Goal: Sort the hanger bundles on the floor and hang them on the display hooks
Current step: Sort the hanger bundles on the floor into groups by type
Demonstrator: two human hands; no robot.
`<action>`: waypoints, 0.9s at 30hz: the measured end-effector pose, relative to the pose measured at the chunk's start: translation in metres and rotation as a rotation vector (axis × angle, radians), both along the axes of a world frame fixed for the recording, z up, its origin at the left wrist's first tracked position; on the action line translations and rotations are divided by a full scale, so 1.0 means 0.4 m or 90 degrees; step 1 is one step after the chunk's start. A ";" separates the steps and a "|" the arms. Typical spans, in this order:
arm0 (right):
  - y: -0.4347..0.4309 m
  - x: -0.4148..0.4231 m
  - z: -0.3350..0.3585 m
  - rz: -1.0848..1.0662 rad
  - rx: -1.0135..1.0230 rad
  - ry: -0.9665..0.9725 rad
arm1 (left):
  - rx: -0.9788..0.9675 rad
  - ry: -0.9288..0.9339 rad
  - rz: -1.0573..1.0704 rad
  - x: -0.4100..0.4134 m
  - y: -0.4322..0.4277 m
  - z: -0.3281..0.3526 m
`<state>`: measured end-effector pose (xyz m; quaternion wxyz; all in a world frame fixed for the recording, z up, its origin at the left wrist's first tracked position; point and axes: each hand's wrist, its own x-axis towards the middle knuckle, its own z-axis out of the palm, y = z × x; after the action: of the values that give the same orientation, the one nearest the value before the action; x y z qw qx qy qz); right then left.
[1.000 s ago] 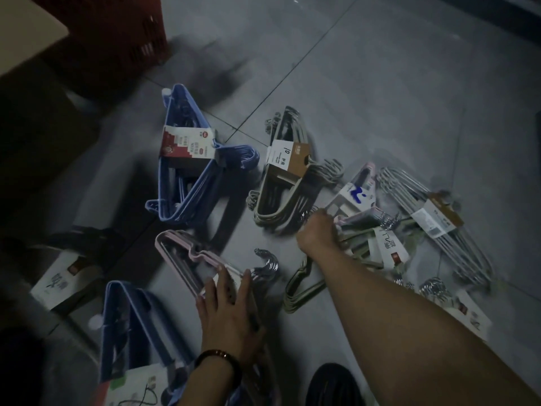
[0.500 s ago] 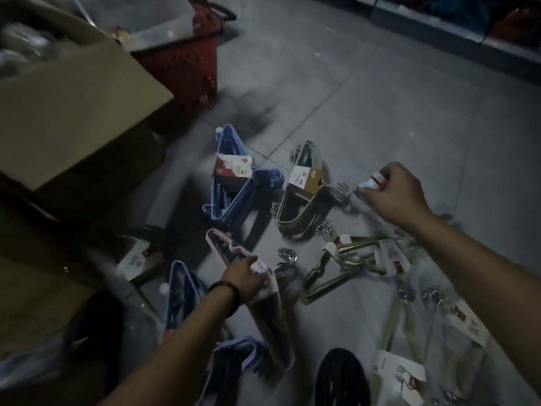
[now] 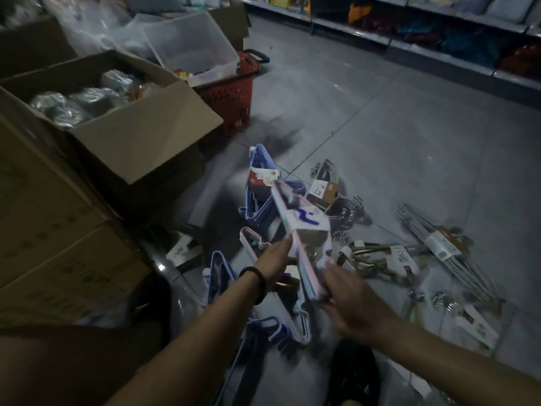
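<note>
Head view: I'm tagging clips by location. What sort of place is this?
Probably a shop aisle being restocked: stocked shelves along the far side, a red shopping basket beside an open cardboard box of goods, and labelled hanger bundles on the tiled floor.

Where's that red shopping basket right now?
The red basket stands on the floor left of centre in the head view, just behind the open cardboard box, with a clear plastic tub sitting on top.

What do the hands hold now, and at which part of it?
The right hand grips the lower end of the pink hanger bundle. The left hand touches its side; a grip cannot be told.
</note>
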<state>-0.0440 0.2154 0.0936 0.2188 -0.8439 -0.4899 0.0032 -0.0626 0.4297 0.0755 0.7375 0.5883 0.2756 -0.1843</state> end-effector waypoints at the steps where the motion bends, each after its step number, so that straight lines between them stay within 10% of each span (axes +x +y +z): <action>1: 0.003 -0.016 -0.025 0.041 -0.011 -0.025 | 0.015 -0.002 0.018 -0.008 -0.001 -0.010; 11: -0.013 -0.063 -0.229 0.162 -0.156 -0.136 | 0.055 0.162 0.123 -0.059 -0.038 -0.256; 18: 0.001 -0.013 -0.270 0.081 -0.554 0.122 | 0.194 0.215 0.032 -0.010 -0.040 -0.320; 27: 0.035 0.018 -0.278 0.112 -0.648 0.263 | 0.254 0.194 0.075 -0.015 -0.053 -0.396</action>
<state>-0.0368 0.2295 -0.0174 -0.1258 -0.7808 -0.4420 0.4233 -0.0686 0.4084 -0.0829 0.5663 0.6705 0.4485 -0.1694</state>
